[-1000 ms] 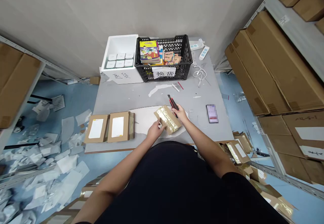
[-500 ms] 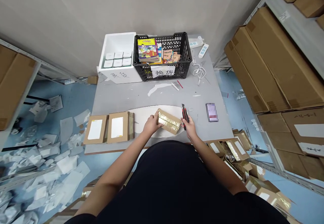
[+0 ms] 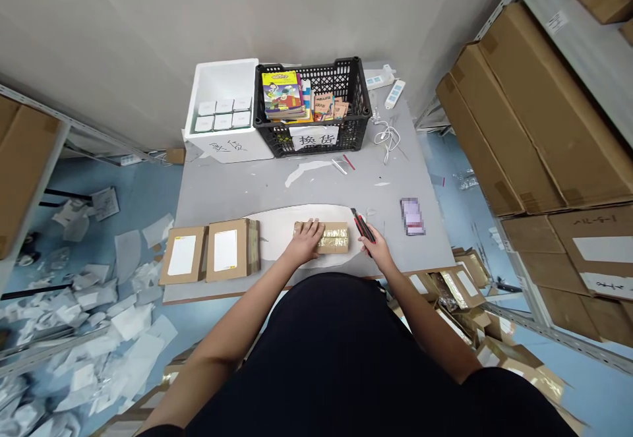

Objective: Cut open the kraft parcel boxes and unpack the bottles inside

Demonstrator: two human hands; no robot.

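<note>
On my feed, the left hand (image 3: 302, 242) lies flat, its fingers (image 3: 312, 228) spread and pressing down on a cardboard mailer wrapped in gold tape (image 3: 335, 238). The mailer sits near the front edge of the table (image 3: 222, 193), around the middle, on a white sheet (image 3: 271, 239). The right hand (image 3: 378, 251) is closed around a red-and-black box cutter (image 3: 363, 224), just beside the mailer's right end. Two cardboard mailers with white labels (image 3: 227, 250) lie further left along the same edge.
</note>
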